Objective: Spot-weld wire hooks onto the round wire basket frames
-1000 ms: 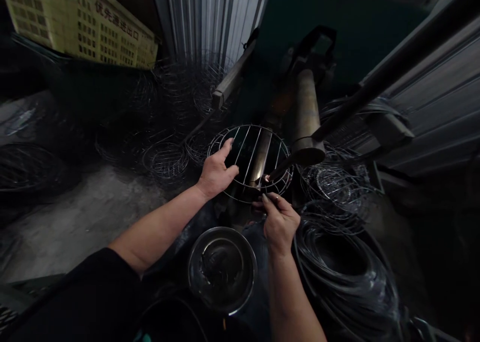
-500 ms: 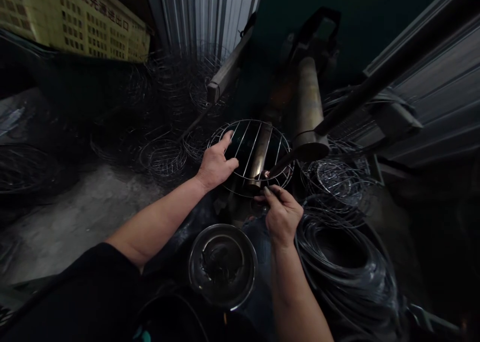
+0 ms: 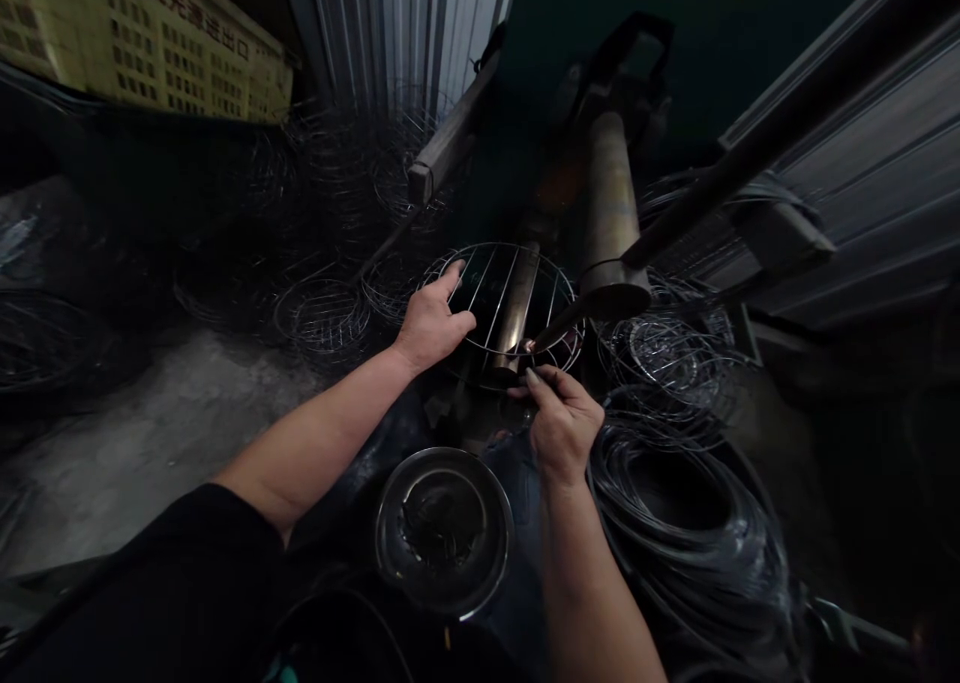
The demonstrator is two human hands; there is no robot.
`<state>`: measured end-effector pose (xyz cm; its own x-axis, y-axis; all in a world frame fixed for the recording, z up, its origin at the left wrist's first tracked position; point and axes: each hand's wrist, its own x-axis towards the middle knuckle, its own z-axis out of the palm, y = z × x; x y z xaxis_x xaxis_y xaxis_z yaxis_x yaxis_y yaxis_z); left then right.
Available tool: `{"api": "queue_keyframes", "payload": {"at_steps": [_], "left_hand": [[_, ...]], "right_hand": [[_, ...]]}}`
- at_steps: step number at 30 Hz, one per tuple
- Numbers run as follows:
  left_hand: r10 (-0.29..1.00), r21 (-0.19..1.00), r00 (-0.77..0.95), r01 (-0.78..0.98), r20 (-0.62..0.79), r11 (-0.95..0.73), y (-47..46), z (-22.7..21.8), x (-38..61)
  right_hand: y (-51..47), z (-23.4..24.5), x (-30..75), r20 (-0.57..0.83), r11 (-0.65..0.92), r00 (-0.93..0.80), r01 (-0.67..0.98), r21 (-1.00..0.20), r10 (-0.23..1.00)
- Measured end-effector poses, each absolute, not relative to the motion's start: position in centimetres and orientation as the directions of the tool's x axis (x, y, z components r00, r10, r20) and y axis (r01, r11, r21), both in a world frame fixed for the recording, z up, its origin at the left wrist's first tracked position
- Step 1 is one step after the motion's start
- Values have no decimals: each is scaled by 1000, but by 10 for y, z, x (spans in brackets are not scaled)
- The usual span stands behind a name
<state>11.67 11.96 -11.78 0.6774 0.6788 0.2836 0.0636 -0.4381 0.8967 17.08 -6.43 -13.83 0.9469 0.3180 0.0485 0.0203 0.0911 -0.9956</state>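
Centrally, the left hand (image 3: 435,325) lies with fingers spread on the left rim of the wire rack (image 3: 504,246), which sits over a rod (image 3: 517,308). The right hand (image 3: 562,423) is pinched together at the rack's near edge; on what, I cannot tell. A bowl (image 3: 444,528) sits nearer, with coils (image 3: 682,523) to the right.

The round wire rack (image 3: 489,308) is a shiny metal ring crossed by thin parallel bars running away from the camera. It lies roughly flat, just above the middle of the frame.
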Motion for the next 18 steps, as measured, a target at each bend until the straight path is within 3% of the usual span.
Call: {"api": "queue_keyframes", "payload": {"at_steps": [12, 15, 18], "left_hand": [[689, 892, 676, 103, 263, -441, 117, -117, 113], [688, 902, 674, 76, 267, -424, 117, -122, 111], [703, 904, 653, 64, 283, -423, 113, -123, 107]], "right_hand": [[-68, -142, 169, 38, 59, 959, 23, -998, 280], [-83, -135, 165, 209, -68, 958, 226, -972, 194], [-97, -122, 159, 321, -202, 895, 392, -898, 309]]}}
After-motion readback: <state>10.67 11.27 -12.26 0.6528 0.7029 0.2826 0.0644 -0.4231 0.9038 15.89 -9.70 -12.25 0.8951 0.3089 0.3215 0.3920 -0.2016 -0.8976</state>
